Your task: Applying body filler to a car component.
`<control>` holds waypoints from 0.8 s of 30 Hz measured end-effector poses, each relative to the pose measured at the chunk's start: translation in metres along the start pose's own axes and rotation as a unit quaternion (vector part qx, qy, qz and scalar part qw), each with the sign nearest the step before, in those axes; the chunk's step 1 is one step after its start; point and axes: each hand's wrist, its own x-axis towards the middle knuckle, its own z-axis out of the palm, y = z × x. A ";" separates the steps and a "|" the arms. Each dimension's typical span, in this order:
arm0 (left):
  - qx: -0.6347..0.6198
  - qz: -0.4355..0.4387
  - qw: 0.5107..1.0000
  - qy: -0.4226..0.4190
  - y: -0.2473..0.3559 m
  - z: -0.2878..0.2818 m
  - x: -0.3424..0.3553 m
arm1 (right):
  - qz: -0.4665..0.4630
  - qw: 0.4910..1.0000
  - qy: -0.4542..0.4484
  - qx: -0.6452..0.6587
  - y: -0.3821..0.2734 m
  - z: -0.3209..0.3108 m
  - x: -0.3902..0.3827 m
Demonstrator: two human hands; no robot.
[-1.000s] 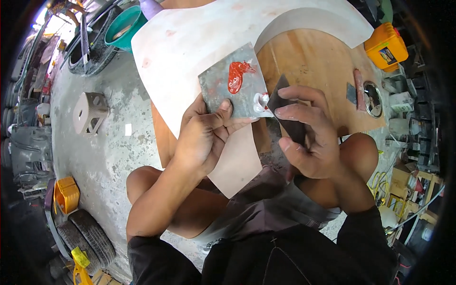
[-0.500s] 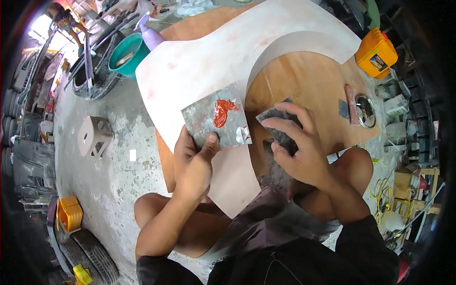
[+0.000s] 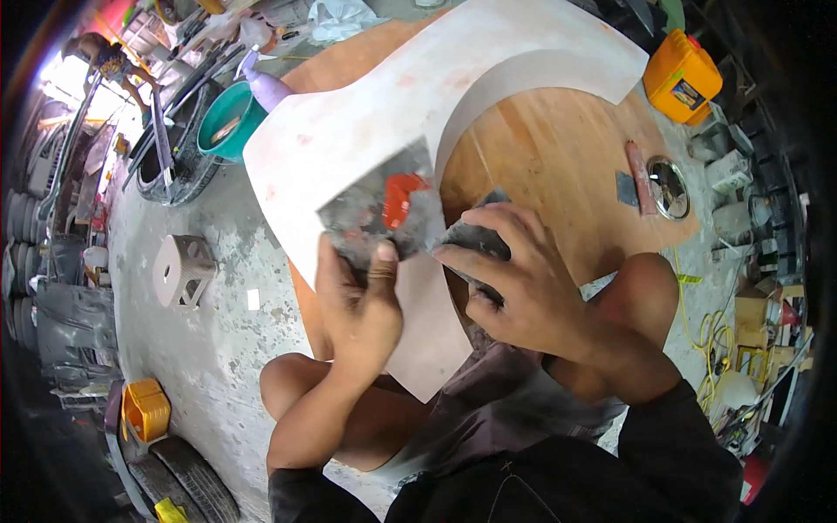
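Grey plate [image 3: 366,218] bearing red paste [image 3: 398,202]: held above the white panel [image 3: 336,131], its lower edge pinched in my left grip [image 3: 362,301], thumb uppermost. To the right, I note a dark flat piece [image 3: 477,241] beside the plate's corner, secured by my right grip [image 3: 534,283], fingers curled around it; contact cannot be confirmed.

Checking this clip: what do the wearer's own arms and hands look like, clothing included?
The left hand and right hand are ungloved, with no rings visible on the fingers. The left sleeve and right sleeve are black and end around the elbows, leaving the forearms bare. No watch, wristband or cable shows on either wrist.
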 end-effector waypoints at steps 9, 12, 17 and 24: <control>-0.220 -0.072 0.973 -0.016 0.008 -0.016 0.038 | -0.059 0.985 0.092 0.136 0.014 -0.006 0.008; -0.279 -0.208 0.936 -0.057 -0.004 -0.004 0.025 | -0.091 0.969 0.117 0.199 0.013 0.005 0.008; -0.305 -0.220 0.923 -0.081 -0.014 0.001 0.012 | -0.053 0.972 0.128 0.191 0.024 0.016 -0.001; -0.261 -0.172 0.945 -0.097 -0.016 -0.027 0.009 | 0.078 0.994 0.081 0.018 0.043 0.005 -0.011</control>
